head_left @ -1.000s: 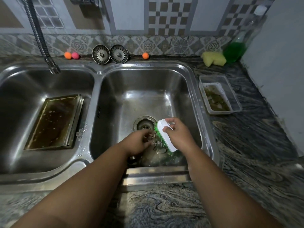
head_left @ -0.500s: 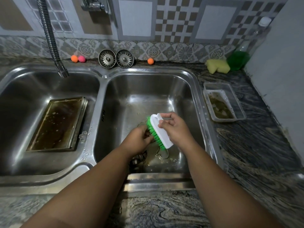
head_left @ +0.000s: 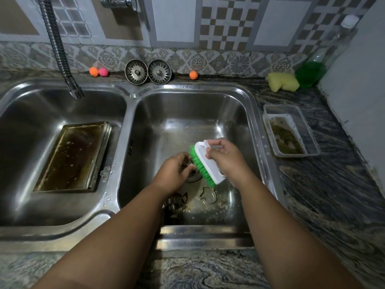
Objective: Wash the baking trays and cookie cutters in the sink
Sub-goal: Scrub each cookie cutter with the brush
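Right basin (head_left: 239, 113) has open floor at the far end. Right hand (head_left: 226, 161) grips the scrub brush (head_left: 205, 164) tight; left hand (head_left: 175, 174) pinches something small against the bristles — can't tell what. Cookie cutters (head_left: 207, 195) lie near, baking tray (head_left: 73, 157) in the left basin.

No readable text, labels, brands, numbers or signs anywhere.
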